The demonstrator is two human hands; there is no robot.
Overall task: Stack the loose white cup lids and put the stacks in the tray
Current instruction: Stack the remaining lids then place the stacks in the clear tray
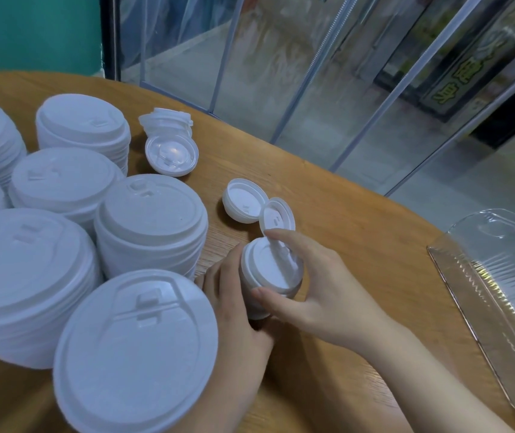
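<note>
The right hand [318, 276] has its grip closed on a small stack of lids [268, 273]: thumb against the near rim, forefinger reaching over the top to the far edge. The left hand [234, 301] cups the stack's side from the left, fingers curled round it, steadying it upright just above the tabletop [359, 232].

Just beyond the right forefinger, nearly touching it, lies a loose lid [278, 215], tilted and leaning against another upturned lid [243, 200]. Both sit straight ahead of the stack, so the right hand is nearer for the next pick. Farther back-left are more small lids [172, 151]. Tall piles of larger lids [150, 220] crowd the left side.

The clear tray [500, 292] lies well apart to the right, its long axis running away from the person, nearer the right hand.
</note>
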